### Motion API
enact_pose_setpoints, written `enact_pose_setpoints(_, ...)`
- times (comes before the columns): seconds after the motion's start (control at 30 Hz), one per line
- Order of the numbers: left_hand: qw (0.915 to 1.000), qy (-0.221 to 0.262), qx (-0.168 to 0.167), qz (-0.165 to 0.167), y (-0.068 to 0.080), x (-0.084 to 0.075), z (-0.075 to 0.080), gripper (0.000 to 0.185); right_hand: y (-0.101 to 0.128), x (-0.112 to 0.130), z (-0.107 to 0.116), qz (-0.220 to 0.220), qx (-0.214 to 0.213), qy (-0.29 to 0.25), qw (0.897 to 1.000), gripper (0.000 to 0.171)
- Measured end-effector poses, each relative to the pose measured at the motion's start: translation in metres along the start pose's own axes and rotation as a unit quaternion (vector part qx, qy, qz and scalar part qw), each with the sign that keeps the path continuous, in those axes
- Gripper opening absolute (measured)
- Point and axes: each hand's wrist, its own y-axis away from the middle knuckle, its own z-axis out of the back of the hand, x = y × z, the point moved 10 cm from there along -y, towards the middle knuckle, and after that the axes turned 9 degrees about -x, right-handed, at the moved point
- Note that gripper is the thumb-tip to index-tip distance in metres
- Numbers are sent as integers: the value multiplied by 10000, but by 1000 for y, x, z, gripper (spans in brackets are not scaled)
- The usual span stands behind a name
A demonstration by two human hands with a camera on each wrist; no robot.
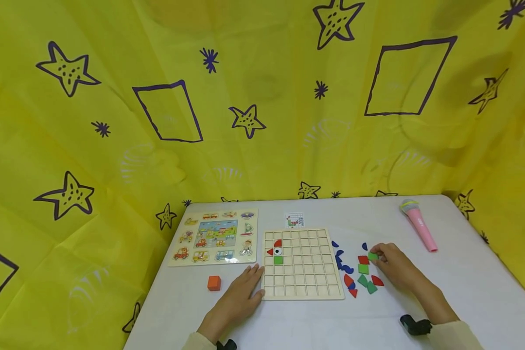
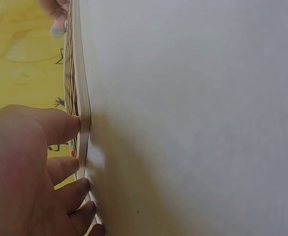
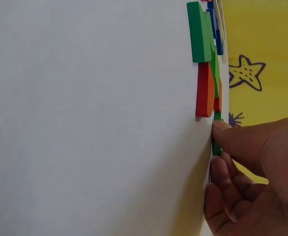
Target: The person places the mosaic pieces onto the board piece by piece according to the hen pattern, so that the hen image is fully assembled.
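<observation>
Right hand: the right hand (image 1: 391, 265) lies on the white desk (image 1: 463, 291) to the right of the grid board, thumb and fingertips (image 3: 221, 129) pinching a small green flat tile (image 1: 373, 255) at its far-left tip.
Tile to board: the pale wooden grid board (image 1: 306, 277) lies to the left of the pinched tile, with loose pieces between them; its open cells are nearer this hand than the left one.
Left hand: the left hand (image 1: 240, 294) rests flat, fingers straight and holding nothing, fingertips (image 2: 68, 125) touching the board's near-left edge.
Already on the board: red pieces, a white eye tile and a green square (image 1: 278, 260) sit in the left columns.
In the way: scattered red, green and blue flat pieces (image 1: 362, 279) lie just beside the board's right edge.
Further out: a small pattern card (image 1: 294, 220) lies beyond the board, a vehicle peg puzzle (image 1: 216, 236) to its left, an orange cube (image 1: 214, 283) near the left hand, and a pink toy microphone (image 1: 420, 226) far right.
</observation>
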Motion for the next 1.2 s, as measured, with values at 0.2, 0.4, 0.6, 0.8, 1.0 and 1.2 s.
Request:
enact_pose_setpoints(0.2, 10000, -65, 24, -30, -2, 1, -1, 66, -8, 6, -5, -97, 138, -3, 9999, 28)
enact_pose_setpoints(0.4, 10000, -45, 12, -67, -3, 1, -2, 66, -20, 12, -15, -252, 208, -58, 9994, 29)
enact_pose_setpoints(0.6, 10000, -27, 6, -9, -2, 1, -1, 66, -33, 31, -29, -268, 287, -151, 9991, 30)
enact_pose_setpoints(0.8, 10000, -11, 2, 8, -1, 2, 0, 66, -38, 68, -50, 4, 456, -196, 9988, 31)
enact_pose_setpoints(1.0, 10000, 55, -9, -4, -2, 1, 1, 66, -35, 111, -76, 444, 516, -235, 9974, 23)
enact_pose_setpoints(1.2, 10000, 34, -35, -18, -2, 1, 1, 66, -33, 139, -101, 469, 604, -266, 9967, 19)
